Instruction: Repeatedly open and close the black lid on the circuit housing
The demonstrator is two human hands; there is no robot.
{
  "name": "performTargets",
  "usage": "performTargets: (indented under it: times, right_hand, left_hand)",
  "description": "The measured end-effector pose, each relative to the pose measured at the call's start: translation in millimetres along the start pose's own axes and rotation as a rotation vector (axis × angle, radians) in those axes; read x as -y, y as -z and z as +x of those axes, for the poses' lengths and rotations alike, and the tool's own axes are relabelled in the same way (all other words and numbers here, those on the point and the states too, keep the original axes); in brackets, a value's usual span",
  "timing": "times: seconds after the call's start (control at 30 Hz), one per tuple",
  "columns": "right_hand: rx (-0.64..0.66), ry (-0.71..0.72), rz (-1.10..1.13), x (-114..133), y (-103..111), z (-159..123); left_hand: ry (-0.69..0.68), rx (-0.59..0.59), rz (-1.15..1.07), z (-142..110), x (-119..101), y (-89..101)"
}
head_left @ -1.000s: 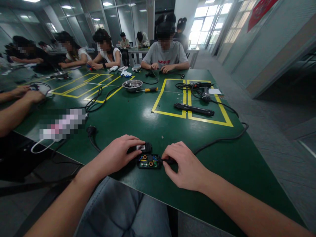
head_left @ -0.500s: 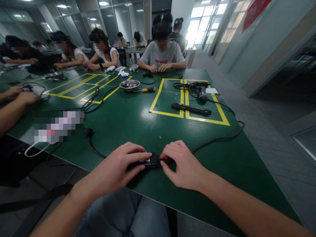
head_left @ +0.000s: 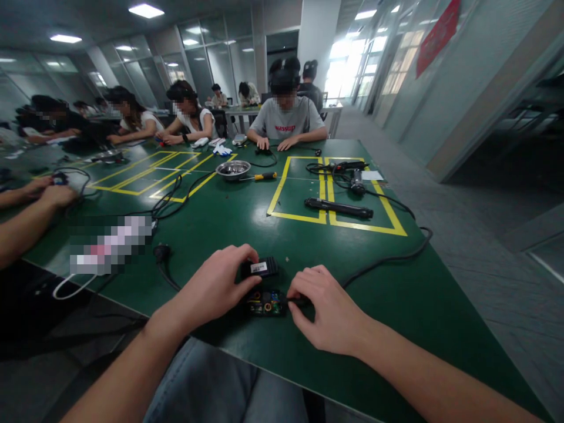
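My left hand (head_left: 229, 273) grips a black plastic cover (head_left: 264, 267) with a white label, between thumb and fingers. The cover is lifted off and tilted on the far side of an open power adapter (head_left: 267, 302), whose circuit board and coils show. Part of that adapter is hidden behind my left thumb. At its right end my right hand (head_left: 319, 302) pinches the black cable (head_left: 296, 301). This cable (head_left: 383, 259) runs on to the right edge of the table. To the left lies a black plug (head_left: 162, 252) on its cord.
On the green table (head_left: 220, 229) are a metal bowl (head_left: 233, 170), a yellow-and-black screwdriver (head_left: 265, 176), a black bar-shaped tool (head_left: 338, 208), corded tools (head_left: 356, 181) and a blurred power strip (head_left: 114, 241). A person (head_left: 286, 120) sits opposite; a co-worker's arms (head_left: 33, 214) are at left.
My left hand has raised the labelled cover away from the adapter, exposing the circuit board. My right hand keeps its pinch on the cable. The camera view has tilted up slightly.
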State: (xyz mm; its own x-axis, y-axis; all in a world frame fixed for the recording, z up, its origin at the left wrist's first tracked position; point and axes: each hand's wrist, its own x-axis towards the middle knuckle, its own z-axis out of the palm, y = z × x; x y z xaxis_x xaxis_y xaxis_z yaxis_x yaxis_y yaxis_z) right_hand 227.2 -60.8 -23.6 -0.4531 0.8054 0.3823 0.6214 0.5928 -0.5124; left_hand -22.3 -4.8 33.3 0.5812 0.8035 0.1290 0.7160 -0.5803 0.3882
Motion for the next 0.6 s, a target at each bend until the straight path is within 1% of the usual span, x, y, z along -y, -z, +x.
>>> performTargets:
  times: [0.07,0.17,0.23,0.33,0.4,0.47,0.53,0.6]
  right_hand:
    - [0.009,-0.003,0.004,1,0,0]
    - [0.026,-0.018,0.016,4,2,-1]
    - [0.041,-0.028,0.015,6,3,-1]
    - [0.070,-0.046,-0.004,7,2,-2]
    - [0.088,-0.075,-0.010,7,1,-2]
    - [0.104,-0.111,-0.002,6,0,-2]
    - [0.121,-0.135,0.011,4,0,-2]
    - [0.132,-0.153,0.014,2,-1,-1]
  left_hand:
    - [0.074,-0.027,0.035,11,6,-7.7]
    - [0.094,-0.011,0.026,16,11,-20.4]
    - [0.046,-0.059,0.019,8,13,-24.6]
    - [-0.041,-0.176,0.004,-18,13,-24.1]
    - [-0.071,-0.142,-0.064,-37,14,-23.3]
    - [-0.087,-0.058,-0.107,-51,16,-25.0]
    - [-0.097,-0.034,-0.134,-57,21,-28.9]
    - [-0.107,-0.039,-0.151,-57,25,-32.3]
